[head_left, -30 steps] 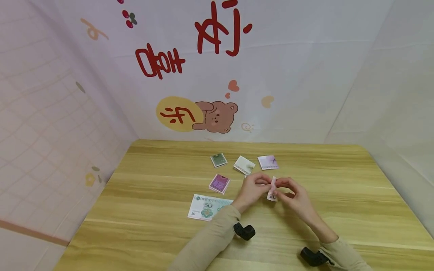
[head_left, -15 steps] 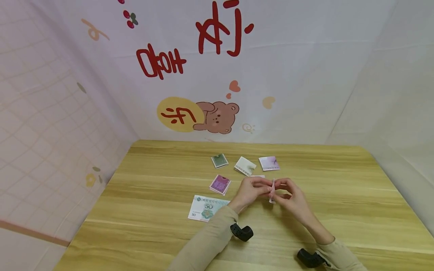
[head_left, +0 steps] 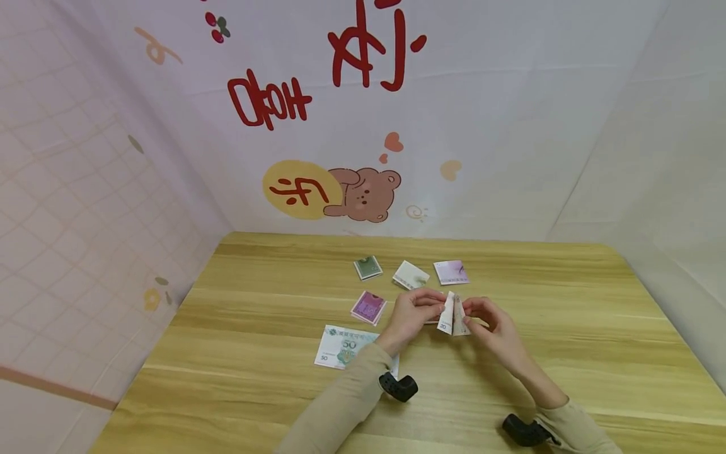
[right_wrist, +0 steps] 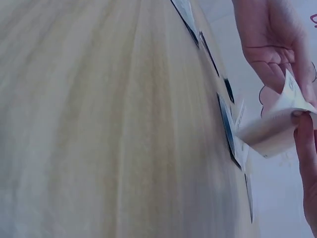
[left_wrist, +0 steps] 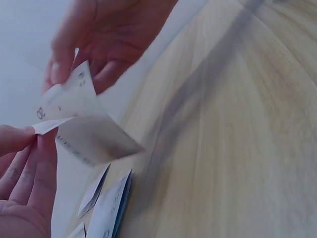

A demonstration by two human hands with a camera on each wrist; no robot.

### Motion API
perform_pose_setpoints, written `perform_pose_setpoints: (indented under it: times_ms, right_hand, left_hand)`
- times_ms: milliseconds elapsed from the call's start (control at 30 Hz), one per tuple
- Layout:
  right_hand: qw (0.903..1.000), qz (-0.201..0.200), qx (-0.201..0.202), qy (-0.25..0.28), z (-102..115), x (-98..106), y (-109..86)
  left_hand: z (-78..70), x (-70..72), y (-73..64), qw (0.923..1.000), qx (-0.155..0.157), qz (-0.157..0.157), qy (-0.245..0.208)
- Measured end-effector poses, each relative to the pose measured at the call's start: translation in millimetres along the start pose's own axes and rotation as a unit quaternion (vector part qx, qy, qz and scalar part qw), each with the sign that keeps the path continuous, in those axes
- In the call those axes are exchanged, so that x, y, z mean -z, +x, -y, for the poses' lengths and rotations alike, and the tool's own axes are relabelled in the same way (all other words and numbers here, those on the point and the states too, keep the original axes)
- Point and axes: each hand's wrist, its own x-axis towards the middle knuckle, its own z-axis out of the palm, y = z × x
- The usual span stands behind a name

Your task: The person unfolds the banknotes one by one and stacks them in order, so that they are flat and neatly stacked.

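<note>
1. Currently, the left hand [head_left: 409, 317] pinches the left side of a creased banknote [head_left: 447, 317] between thumb and fingers.
2. The right hand [head_left: 500, 329] grips the same banknote by its right side, thumb and fingertips on the paper.
3. Position of the creased banknote: between the two hands, raised above the wooden table [head_left: 567, 309]. Its two panels stand apart in a V along the crease; "20" reads on the left panel, near the lower end.
4. Far row on the table, left to right: a green folded note [head_left: 368, 267], a whitish folded note [head_left: 411, 274], a purple folded note [head_left: 452, 272]. All three lie apart from one another.
5. A magenta folded note [head_left: 368, 307] lies nearer the person, in front of the green one.
6. A teal 50 note [head_left: 343, 347] lies flat, closest to the person; the left sleeve [head_left: 343, 398] hides part of it.
7. Each wrist carries a black device, left [head_left: 399, 386] and right [head_left: 526, 430].
8. Behind the table: a pale backdrop printed with a brown bear [head_left: 368, 195] and red characters [head_left: 269, 99].
</note>
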Motion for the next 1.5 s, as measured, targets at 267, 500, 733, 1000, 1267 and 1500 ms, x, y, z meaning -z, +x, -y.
perform_pose_setpoints:
  times_ms: [267,500,733,1000,1267,1500]
  right_hand:
    - [0.9985,-0.043,0.034,0.003,0,6,-0.3]
    - [0.9992,-0.017,0.034,-0.016,-5,15,-3.3]
    - [0.998,0.041,0.017,-0.046,-7,18,-6.7]
    - [0.995,0.033,-0.018,-0.092,-7,16,-7.5]
    - [0.9971,0.017,-0.053,-0.053,-1,14,-3.8]
    - [0.9968,0.027,-0.052,-0.054,1,8,0.3]
  left_hand:
    - [-27.2,14.8,-13.3,0.9987,-0.027,-0.023,0.038]
    - [-30.2,27.9,-19.7,0.9989,-0.015,-0.022,0.04]
    - [-27.6,38.6,-25.6,0.9943,-0.019,-0.015,0.103]
    - [-12.3,56.9,-22.6,0.9958,-0.019,-0.009,0.089]
    - [-11.0,72.2,-18.1,0.9987,-0.001,-0.028,0.043]
    - [-18.6,83.9,-21.6,0.9969,-0.002,-0.033,0.072]
